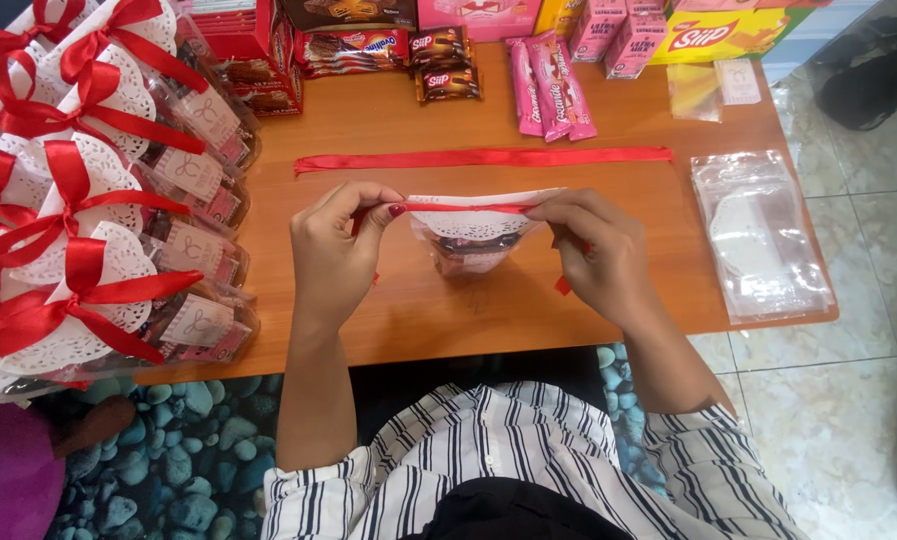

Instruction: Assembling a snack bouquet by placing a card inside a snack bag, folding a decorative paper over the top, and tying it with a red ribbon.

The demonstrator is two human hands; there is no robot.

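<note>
A small clear bag of snacks (472, 250) topped with a white paper doily (474, 222) stands in the middle of the wooden table (429, 305). A red ribbon (469, 207) is stretched across its top. My left hand (337, 248) pinches the ribbon's left end beside the bag. On the other side, my right hand (594, 250) grips the ribbon's right end, and a short red tail shows below the fingers. Both hands touch the bag's upper corners.
Several finished bags with doilies and red bows (79, 230) fill the table's left side. A loose red ribbon (484, 158) lies behind the bag. Clear bags with doilies (759, 235) are stacked at the right. Snack packets and boxes (469, 45) line the far edge.
</note>
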